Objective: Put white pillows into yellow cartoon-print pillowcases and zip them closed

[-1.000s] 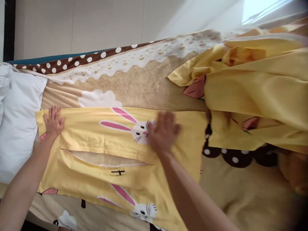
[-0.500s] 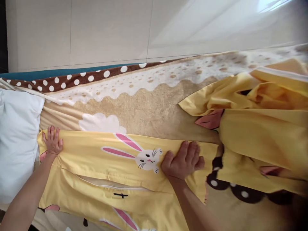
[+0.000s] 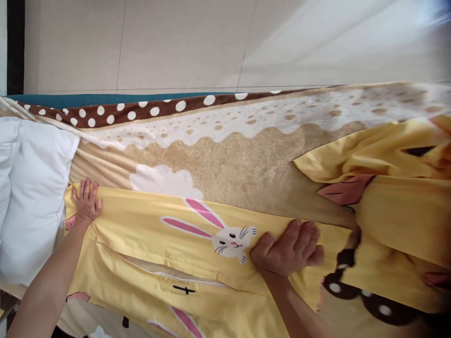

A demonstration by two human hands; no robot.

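Observation:
A yellow pillowcase [image 3: 134, 211] with a printed white rabbit head and pink ears lies spread over a beige patterned blanket [image 3: 243, 164]. Its slit-like opening [image 3: 169, 273], edged in white, runs along the lower part and gapes a little. My left hand [image 3: 86, 203] presses flat on its upper left corner, fingers spread. Right of the rabbit's face, my right hand [image 3: 287, 249] rests palm down on the cloth, its fingers stretched out and slightly blurred. Neither hand grips anything that I can see.
A white pillow [image 3: 38, 197] lies along the left side. More bunched yellow fabric [image 3: 398, 206] is heaped at the right. Beyond the blanket's brown dotted border [image 3: 141, 112] show a teal edge [image 3: 105, 100] and the tiled floor [image 3: 183, 47].
The whole view has shifted, so the bedding sits further right. My right hand has slid slightly along the cloth, away from the rabbit's face. The left hand stays on the corner.

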